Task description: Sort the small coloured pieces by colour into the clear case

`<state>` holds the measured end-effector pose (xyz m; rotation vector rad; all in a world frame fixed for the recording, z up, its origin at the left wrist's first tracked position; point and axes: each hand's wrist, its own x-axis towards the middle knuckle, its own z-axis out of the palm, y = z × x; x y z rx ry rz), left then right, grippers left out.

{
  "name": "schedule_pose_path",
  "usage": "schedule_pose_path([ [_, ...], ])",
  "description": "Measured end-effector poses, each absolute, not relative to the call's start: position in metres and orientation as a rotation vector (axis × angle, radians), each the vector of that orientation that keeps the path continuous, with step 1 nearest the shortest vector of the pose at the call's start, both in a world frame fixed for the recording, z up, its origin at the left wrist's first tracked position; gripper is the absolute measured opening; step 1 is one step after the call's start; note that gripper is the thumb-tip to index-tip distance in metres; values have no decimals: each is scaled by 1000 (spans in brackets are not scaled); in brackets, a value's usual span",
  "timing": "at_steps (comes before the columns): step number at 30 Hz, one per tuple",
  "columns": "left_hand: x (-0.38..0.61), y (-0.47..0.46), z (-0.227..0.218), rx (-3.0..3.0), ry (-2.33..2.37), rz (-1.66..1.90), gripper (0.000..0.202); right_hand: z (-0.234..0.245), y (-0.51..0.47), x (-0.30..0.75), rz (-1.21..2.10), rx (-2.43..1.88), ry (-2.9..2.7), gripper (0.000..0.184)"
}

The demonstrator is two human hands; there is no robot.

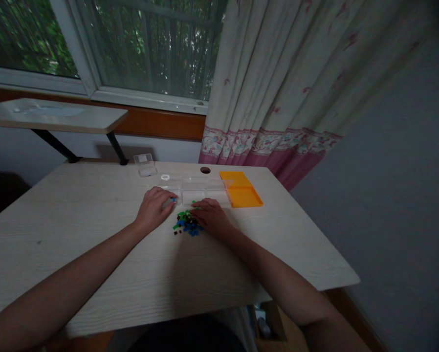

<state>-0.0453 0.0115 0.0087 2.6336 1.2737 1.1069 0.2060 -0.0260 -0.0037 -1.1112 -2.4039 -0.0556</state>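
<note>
My left hand [154, 208] pinches a small blue block [174, 199] between thumb and forefinger, at the near left edge of a clear plastic compartment box [194, 196]. A heap of tiny green, blue, black and brown blocks [188, 225] lies on the table just in front of that box. Over the heap's right side, my right hand [212, 215] has its fingers bent and close together. A speck of green [193, 201] shows by its fingertips; whether they grip it is too small to tell.
An orange tray-like lid [245, 189] lies right of the clear box, partly beneath its edge. A small clear case [145, 166] stands open at the back left. Behind are a round cable hole [205, 170], a raised shelf [95, 122] on black legs, and a curtain [256, 98].
</note>
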Motion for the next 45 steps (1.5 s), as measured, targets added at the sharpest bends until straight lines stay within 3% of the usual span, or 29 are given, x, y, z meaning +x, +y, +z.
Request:
schedule_pose_path([
  [12,-46,17,6,2602,1374,1110,22,-3,-22,210,-14,-1086,-2365,14],
  [26,-48,20,4,2564,1412,1076,25,2,-21,213,63,-1143,-2307,20],
  [45,-48,22,1,2573,1380,1139,28,0,1,252,-191,-1467,-1747,21],
])
